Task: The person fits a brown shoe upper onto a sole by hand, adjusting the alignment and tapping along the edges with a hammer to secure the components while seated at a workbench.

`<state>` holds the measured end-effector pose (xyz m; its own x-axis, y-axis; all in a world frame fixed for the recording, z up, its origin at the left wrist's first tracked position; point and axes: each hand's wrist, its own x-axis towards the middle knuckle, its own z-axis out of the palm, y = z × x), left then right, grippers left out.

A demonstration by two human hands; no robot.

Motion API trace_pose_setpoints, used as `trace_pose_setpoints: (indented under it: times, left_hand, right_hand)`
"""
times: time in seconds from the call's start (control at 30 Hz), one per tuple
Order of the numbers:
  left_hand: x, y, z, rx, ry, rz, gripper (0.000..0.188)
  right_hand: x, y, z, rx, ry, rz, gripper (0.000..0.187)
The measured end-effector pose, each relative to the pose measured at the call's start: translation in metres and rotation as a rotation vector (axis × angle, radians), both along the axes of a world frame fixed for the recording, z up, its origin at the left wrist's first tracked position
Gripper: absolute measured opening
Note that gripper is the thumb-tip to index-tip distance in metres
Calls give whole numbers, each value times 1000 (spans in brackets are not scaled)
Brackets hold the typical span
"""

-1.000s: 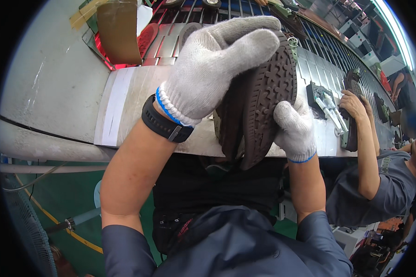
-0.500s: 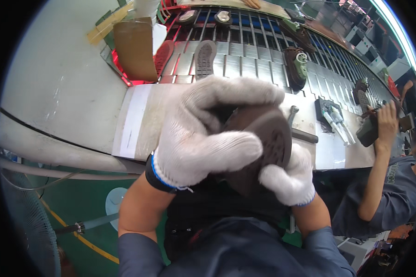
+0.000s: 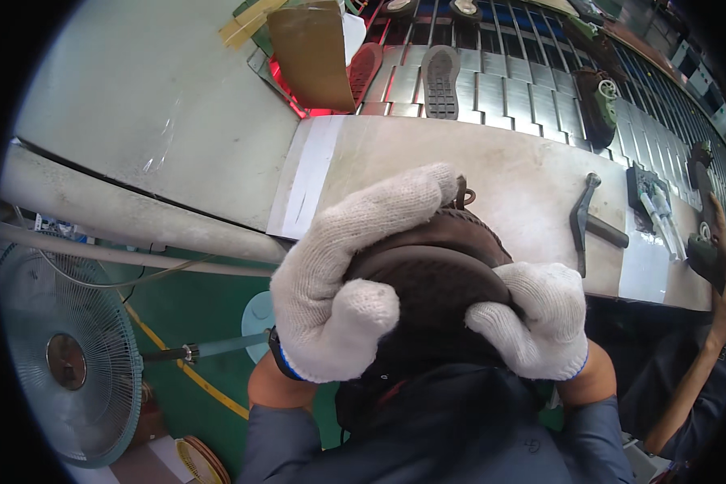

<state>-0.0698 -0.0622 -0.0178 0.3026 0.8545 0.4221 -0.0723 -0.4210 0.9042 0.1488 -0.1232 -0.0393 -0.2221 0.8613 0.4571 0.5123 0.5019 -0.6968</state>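
Since the earlier pictures the brown shoe [image 3: 436,278] has come down from in front of the conveyor to the person's chest, and both gloved hands have closed tighter round it.

Left hand [image 3: 348,294]: white knit glove, fingers [image 3: 395,198] pressed together and laid over the top of the shoe, thumb bent against its near side. Right hand [image 3: 540,319]: white knit glove, fingers curled shut over the shoe's right end. The shoe sits between the two palms, sole edge up, just above the dark apron and below the near edge of the workbench [image 3: 508,173].

Open room: the bench top is bare to the left of the hands up to a pale strip; the bench edge runs just behind the fingers.

Count:
- one hammer [image 3: 582,222], lying flat on the bench right of the shoe, well apart from the hands
- one dark sole [image 3: 441,81], tread up, on the slatted conveyor [image 3: 508,89]
- one red sole [image 3: 365,68] beside it, partly under a brown card [image 3: 310,52]
- one olive shoe [image 3: 598,105] further right on the conveyor
- one standing fan [image 3: 64,363] on the floor, lower left
- one co-worker's forearm [image 3: 702,355] at the right edge, hand on a dark thing too small to tell

Containers: none that can be made out.
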Motion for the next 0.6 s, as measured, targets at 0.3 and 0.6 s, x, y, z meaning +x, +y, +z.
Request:
trace_pose_setpoints:
  times: [0.3, 0.6]
  left_hand:
    - [-6, 10, -12, 339, 49, 59, 62]
    - [-19, 2, -9, 194, 129, 249, 45]
  right_hand:
    - [-5, 0, 10, -170, 28, 18, 26]
    - [-20, 14, 0, -11, 26, -42, 31]
